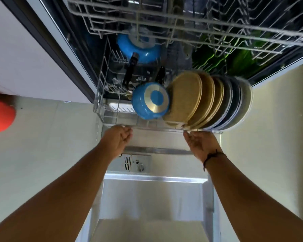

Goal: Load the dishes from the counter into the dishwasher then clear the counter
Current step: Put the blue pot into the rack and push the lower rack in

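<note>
The dishwasher stands open, its door (152, 194) lowered flat below me. The lower rack (108, 117) is pulled partway out over the door. It holds a small blue pan (150, 100) bottom-up, a row of tan plates (187, 98) and dark plates (233, 103) on edge, and a larger blue pan (138, 49) further back. My left hand (119, 138) grips the rack's front rail at the left. My right hand (199, 142) has its fingers at the same rail at the right, under the plates. The upper rack (182, 25) juts out above, with green dishes (238, 62) beneath it.
White cabinet fronts (24, 58) flank the dishwasher on the left, and pale floor tiles (42, 145) lie on both sides of the door. A blurred red-orange object (0, 114) pokes in at the left edge. The detergent dispenser (136, 163) sits on the inner door.
</note>
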A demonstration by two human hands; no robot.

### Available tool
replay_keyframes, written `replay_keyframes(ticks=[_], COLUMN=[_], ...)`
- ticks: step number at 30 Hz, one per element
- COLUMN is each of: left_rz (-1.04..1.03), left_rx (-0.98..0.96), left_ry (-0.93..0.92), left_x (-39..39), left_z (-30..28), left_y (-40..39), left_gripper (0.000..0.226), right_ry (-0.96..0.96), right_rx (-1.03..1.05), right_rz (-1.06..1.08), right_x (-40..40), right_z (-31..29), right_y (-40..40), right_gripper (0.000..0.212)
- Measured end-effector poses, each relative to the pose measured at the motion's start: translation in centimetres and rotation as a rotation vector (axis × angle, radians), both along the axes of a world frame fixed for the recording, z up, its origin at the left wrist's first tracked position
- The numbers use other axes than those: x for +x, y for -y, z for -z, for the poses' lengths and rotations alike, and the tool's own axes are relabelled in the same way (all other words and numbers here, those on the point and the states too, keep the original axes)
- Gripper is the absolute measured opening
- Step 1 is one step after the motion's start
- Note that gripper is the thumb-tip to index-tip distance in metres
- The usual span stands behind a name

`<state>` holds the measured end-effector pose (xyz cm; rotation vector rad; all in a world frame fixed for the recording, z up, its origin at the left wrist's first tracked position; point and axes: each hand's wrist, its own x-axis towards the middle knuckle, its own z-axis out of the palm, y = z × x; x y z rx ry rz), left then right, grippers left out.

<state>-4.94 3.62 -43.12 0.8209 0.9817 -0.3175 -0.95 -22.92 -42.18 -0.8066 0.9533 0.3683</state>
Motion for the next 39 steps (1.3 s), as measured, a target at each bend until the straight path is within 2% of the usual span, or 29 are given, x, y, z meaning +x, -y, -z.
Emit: replay_keyframes(ticks=[3, 7, 11, 16, 17, 19, 20, 22, 24, 25, 28, 29, 30, 32, 34, 36, 39], left_rz=[0.067, 0.094, 0.147, 0.216, 0.262, 0.366, 0.411, 0.506, 0.656, 0.715, 0.791, 0.772, 0.745, 0.737, 0.838, 0.997, 1.052], left_rx=[0.090, 0.169, 0.213, 0.330, 0.363, 0.465, 0.547, 0.808, 1.156, 1.365, 1.868, 1.970, 2.046, 2.143, 2.161, 2.129, 2.090], left_ry=[0.015, 0.038, 0.079, 0.066, 0.099, 0.142, 0.120, 0.105, 0.251, 0.378, 0.794, 0.883, 0.930, 0.890, 0.771, 0.639, 0.560], left_x=[4.0, 8.6, 10.6, 11.9, 11.8, 11.1, 10.7, 10.0, 9.1, 8.5, 7.9, 8.2, 8.7, 10.1, 11.3, 12.3, 12.5], left_z=[0.3, -0.5, -0.7, 0.0, 0.2, 0.7, 0.3, -0.9, -2.8, -4.0, -8.8, -10.8, -12.9, -16.3, -18.4, -19.3, -20.4], left_y=[-0.4, -0.1, 0.3, 1.0, 1.0, 0.8, 0.8, 1.0, 1.3, 1.4, 1.6, 1.8, 2.0, 2.2, 2.0, 1.7, 2.2], left_gripper=[0.037, 0.028, 0.028, 0.029, 0.032, 0.052, 0.062, 0.069, 0.066, 0.065, 0.064, 0.066, 0.068, 0.072, 0.074, 0.073, 0.066], right_ry=[0.070, 0.100, 0.105, 0.139, 0.135, 0.126, 0.114, 0.175, 0.333, 0.470, 1.101, 1.241, 1.274, 1.108, 0.885, 0.816, 0.761], right_rx=[-0.048, -0.141, -0.190, -0.360, -0.422, -0.455, -0.498, -0.817, -1.052, -1.185, -1.539, -1.662, -1.788, -2.001, -2.098, -2.061, -1.874], right_rz=[-0.100, -0.195, -0.221, -0.275, -0.334, -0.417, -0.491, -0.651, -0.613, -0.540, -0.387, -0.371, -0.411, -0.637, -0.977, -1.214, -1.337], right_x=[3.9, 8.3, 11.4, 12.9, 12.8, 12.5, 12.2, 11.4, 10.1, 9.5, 8.0, 8.2, 8.6, 10.4, 11.9, 12.5, 12.1], right_z=[-0.1, -0.3, -0.6, -1.1, -0.9, -0.5, -0.8, -1.2, -3.7, -5.7, -12.7, -14.7, -16.5, -19.0, -20.1, -20.9, -22.6], right_y=[-0.7, -1.2, -2.3, -3.3, -3.2, -2.6, -2.5, -1.6, -1.1, -1.1, -1.9, -2.3, -2.7, -3.6, -3.8, -3.7, -3.5], right_gripper=[0.033, 0.033, 0.033, 0.035, 0.033, 0.023, 0.015, 0.029, 0.039, 0.039, 0.031, 0.031, 0.033, 0.046, 0.052, 0.047, 0.051])
